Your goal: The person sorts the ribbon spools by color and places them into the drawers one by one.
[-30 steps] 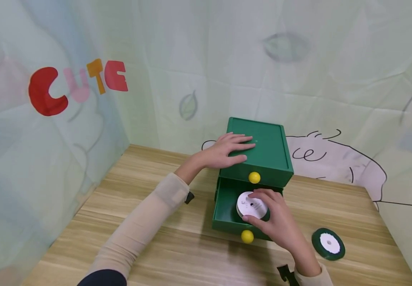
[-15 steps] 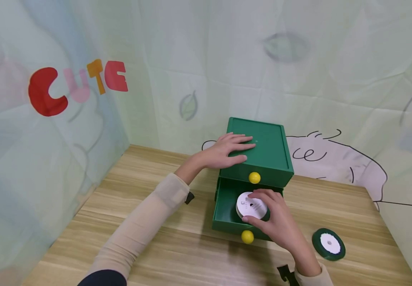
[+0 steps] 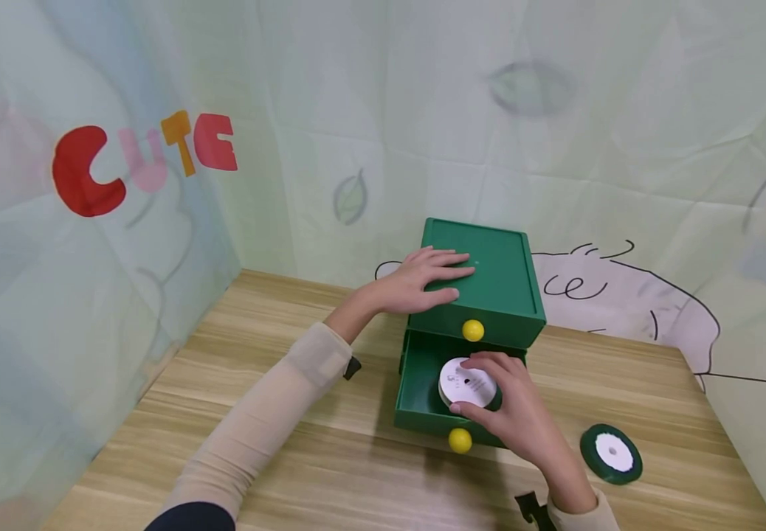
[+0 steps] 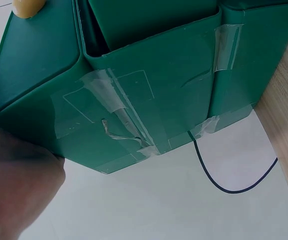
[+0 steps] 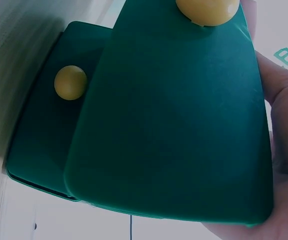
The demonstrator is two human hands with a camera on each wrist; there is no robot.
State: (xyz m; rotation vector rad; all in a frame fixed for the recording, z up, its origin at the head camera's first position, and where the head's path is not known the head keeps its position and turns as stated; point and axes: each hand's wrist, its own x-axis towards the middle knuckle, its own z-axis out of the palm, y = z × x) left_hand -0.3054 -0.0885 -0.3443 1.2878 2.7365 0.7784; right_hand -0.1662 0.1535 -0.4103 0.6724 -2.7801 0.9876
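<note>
Left hand (image 3: 415, 286) is lying spread on cabinet (image 3: 497, 265); right hand (image 3: 519, 405) is gripping white spool (image 3: 466, 385) inside pulled-out drawer (image 3: 418, 398).

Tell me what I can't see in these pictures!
Head view: one side of the round, white-faced spool, hidden by the right hand.
Head view: the spool's print, too small to read.
Right wrist view: inside the open green plastic drawer, hidden by its front panel.
Left wrist view: part of the left hand, cut off by the left edge.
</note>
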